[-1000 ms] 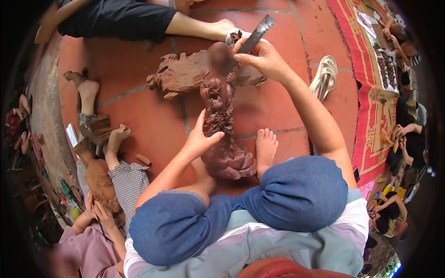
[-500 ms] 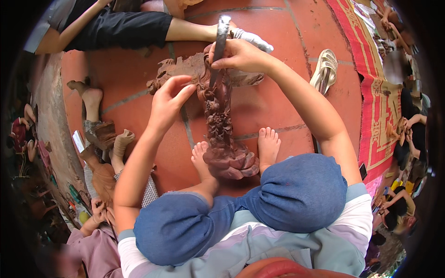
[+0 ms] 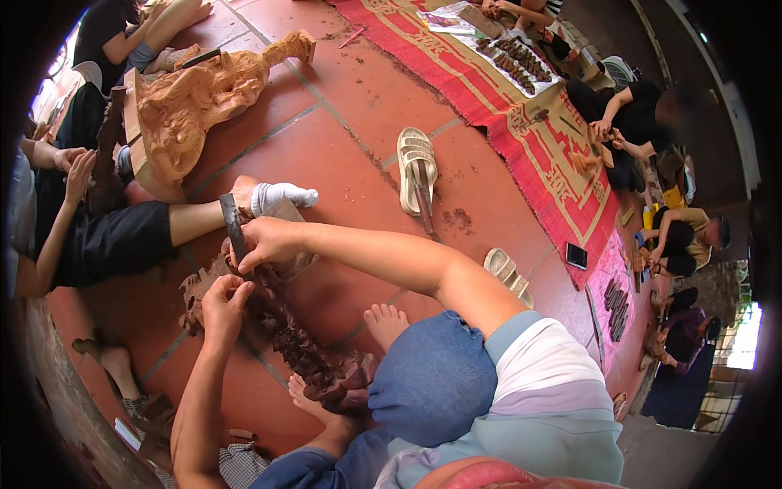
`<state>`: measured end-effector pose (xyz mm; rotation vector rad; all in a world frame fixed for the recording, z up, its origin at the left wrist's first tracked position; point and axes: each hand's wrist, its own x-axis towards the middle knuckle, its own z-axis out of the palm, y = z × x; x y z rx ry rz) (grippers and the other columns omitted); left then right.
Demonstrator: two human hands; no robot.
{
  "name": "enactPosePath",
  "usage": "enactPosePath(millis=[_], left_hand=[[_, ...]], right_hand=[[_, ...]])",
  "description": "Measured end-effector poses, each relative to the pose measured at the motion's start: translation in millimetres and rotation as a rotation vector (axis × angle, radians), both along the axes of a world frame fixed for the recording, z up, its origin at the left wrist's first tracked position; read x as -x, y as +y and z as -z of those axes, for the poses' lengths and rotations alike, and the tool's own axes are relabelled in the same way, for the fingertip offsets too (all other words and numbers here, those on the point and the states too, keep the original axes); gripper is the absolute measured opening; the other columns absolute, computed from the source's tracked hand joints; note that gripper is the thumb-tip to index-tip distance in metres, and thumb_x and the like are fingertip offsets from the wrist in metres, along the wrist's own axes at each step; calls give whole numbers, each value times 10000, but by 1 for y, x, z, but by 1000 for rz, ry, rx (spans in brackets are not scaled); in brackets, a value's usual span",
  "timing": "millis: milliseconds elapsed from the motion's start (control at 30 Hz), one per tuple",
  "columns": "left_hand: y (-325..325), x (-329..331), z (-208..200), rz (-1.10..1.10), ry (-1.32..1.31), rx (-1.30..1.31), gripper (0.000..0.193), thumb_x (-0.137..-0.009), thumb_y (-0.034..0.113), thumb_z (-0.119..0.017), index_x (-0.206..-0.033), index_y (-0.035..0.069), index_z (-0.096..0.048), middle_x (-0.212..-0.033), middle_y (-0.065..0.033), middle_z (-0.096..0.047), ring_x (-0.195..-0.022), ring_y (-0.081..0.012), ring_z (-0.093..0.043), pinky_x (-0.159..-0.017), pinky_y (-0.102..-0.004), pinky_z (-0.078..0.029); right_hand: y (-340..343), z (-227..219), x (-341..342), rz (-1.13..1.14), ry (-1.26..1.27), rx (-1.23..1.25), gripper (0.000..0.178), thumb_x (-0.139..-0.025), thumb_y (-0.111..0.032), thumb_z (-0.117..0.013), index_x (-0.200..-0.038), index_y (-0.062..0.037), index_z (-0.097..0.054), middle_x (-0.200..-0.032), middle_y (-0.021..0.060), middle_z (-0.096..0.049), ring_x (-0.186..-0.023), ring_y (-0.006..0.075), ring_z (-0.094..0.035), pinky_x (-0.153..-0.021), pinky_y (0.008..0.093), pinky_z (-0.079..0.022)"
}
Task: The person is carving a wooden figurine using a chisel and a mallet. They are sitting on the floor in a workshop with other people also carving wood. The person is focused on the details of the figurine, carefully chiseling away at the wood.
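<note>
Carved dark-brown statue [image 3: 295, 341] is occupying the tiled floor [image 3: 334, 187] before the person, its petalled base [image 3: 350, 380] sitting between the bare feet [image 3: 384, 324], its upper end reaching away toward both hands. Right hand [image 3: 273, 242] is pinching a flat dark metal blade [image 3: 232, 226] between thumb and fingers, over that upper end. Left hand [image 3: 224, 308] is hovering close by, fingers curled, thumb near forefinger (whether it is pinching or touching anything, I cannot tell). Rough piece of wood [image 3: 195, 297] is lying beyond the left hand. Co-worker's socked foot [image 3: 283, 196] is resting just past the right. Cream sandal [image 3: 415, 155] is lying farther off, near a patterned red mat [image 3: 505, 130].
</note>
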<state>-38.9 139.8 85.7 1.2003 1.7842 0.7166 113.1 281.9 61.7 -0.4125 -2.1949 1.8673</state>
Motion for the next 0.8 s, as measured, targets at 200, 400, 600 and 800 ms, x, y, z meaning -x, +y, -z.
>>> enactPosePath(millis=[200, 400, 600, 800], left_hand=[[-2, 0, 5, 2, 151, -80, 163, -855, 140, -683, -808, 5, -603, -630, -61, -564, -574, -113, -486, -559, -291, -419], [7, 1, 2, -53, 223, -97, 175, -882, 163, -649, -856, 0, -594, -666, -124, -580, -597, -161, -529, -589, -323, -438], [1, -1, 1, -5, 191, -129, 180, -893, 158, -634, -848, -6, -575, -679, -125, -591, -615, -187, -554, -606, -337, -449], [1, -7, -10, 15, 237, -124, 180, -891, 159, -632, -852, 1, -556, -706, -151, -614, -636, -238, -590, -620, -357, -455]], right_hand=[[7, 16, 14, -22, 16, 47, 189, -777, -142, -735, -933, -46, -693, -893, 40, -704, -848, 139, -657, -771, 298, -509], [13, 0, 15, 9, -80, 281, 301, -816, -143, -726, -1078, -12, -654, -944, 59, -695, -820, 128, -661, -675, 254, -528], [11, 24, 15, 1, 99, 249, 310, -822, -146, -727, -1086, -2, -651, -959, 60, -689, -852, 136, -656, -737, 274, -532], [10, 10, 9, -16, 54, 280, 227, -829, -143, -717, -1005, -10, -659, -899, 53, -685, -830, 138, -637, -801, 277, -507]])
